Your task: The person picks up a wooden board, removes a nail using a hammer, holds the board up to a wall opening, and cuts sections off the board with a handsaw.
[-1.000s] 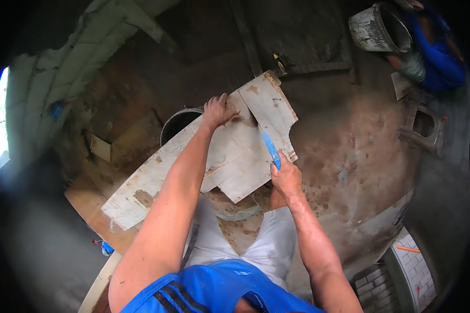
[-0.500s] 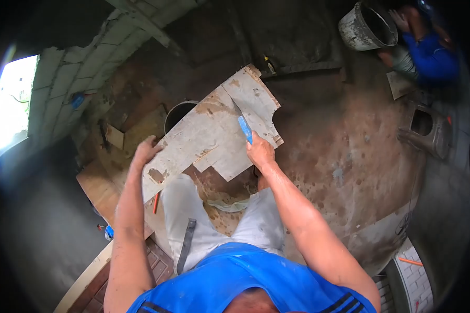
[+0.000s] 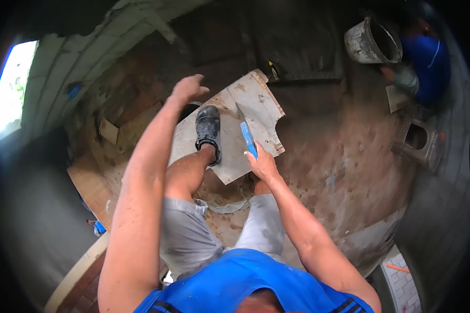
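Note:
A worn whitish board (image 3: 232,151) with a notched right edge lies at a slant across a round bucket, whose dark rim (image 3: 189,108) shows behind it. On the board rests the person's left foot in a dark shoe (image 3: 208,125). My right hand (image 3: 263,166) is closed round the blue handle of a saw (image 3: 248,138); its blade lies in a cut that runs up the board. My left hand (image 3: 190,88) hangs above the board's far left side, touching nothing, its fingers partly bent and apart.
At the upper right a person in blue (image 3: 428,62) is beside a dirty white bucket (image 3: 361,43). A stool (image 3: 416,136) stands at the right. A yellow-handled tool (image 3: 273,69) lies beyond the board. Brown sheets (image 3: 91,175) lie at the left.
My left hand has left the board's near left end and moved up and forward. The left foot has come up onto the board. My right hand keeps the saw.

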A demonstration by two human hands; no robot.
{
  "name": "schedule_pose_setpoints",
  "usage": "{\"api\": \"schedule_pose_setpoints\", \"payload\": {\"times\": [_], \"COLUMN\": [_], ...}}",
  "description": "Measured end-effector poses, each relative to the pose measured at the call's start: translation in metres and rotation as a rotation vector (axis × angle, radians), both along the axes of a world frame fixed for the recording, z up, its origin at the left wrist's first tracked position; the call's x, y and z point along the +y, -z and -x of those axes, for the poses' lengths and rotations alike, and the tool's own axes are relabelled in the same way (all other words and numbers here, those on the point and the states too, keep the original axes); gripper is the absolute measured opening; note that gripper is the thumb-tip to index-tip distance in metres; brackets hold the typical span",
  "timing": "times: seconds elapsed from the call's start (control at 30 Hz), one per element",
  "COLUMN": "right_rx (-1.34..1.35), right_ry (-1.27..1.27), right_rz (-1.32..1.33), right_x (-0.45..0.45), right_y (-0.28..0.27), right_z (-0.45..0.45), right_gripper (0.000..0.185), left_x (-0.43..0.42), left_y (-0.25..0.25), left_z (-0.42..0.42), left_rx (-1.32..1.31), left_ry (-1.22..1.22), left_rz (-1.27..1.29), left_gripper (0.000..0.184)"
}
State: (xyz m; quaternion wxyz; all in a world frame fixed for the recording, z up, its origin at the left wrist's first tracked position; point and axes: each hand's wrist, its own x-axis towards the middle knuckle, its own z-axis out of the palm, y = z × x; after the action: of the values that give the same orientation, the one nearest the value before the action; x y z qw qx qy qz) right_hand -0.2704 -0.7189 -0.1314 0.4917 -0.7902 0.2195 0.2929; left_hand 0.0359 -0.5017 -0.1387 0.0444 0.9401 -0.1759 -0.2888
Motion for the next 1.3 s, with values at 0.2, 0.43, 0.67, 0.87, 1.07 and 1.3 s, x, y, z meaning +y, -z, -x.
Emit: {"api": "schedule_pose_setpoints", "payload": {"times": [0.2,0.43,0.67,0.87,1.07,1.3], "right_rx": [0.013,0.035,0.072,0.047,0.102,0.116], "right_ry": [0.126,0.135,0.105,0.079,0.008,-0.118], "right_rz": [0.021,-0.025,0.027,0.051,0.050,0.047], "right_x": [0.005,-0.011,-0.002,0.006,0.010,0.017], "right_y": [-0.005,-0.018,-0.029,0.016,0.009,-0.047], "right_z": [-0.008,-0.029,-0.055,-0.068,-0.118,-0.076], "right_gripper": [0.065,0.064,0.057,0.055,0.054,0.066], "left_x": [-0.105,-0.111,-0.129,-0.123,-0.113,-0.111], "left_y": [0.124,0.211,0.148,0.150,0.169,0.197], "left_z": [0.024,-0.006,0.001,0.007,0.007,0.002], "left_rx": [0.114,0.245,0.206,0.261,0.241,0.257], "left_ry": [0.020,-0.008,-0.129,-0.194,-0.110,-0.044], "left_rz": [-0.002,0.085,0.035,0.033,0.083,0.091], "left_gripper": [0.067,0.095,0.075,0.071,0.070,0.091]}}
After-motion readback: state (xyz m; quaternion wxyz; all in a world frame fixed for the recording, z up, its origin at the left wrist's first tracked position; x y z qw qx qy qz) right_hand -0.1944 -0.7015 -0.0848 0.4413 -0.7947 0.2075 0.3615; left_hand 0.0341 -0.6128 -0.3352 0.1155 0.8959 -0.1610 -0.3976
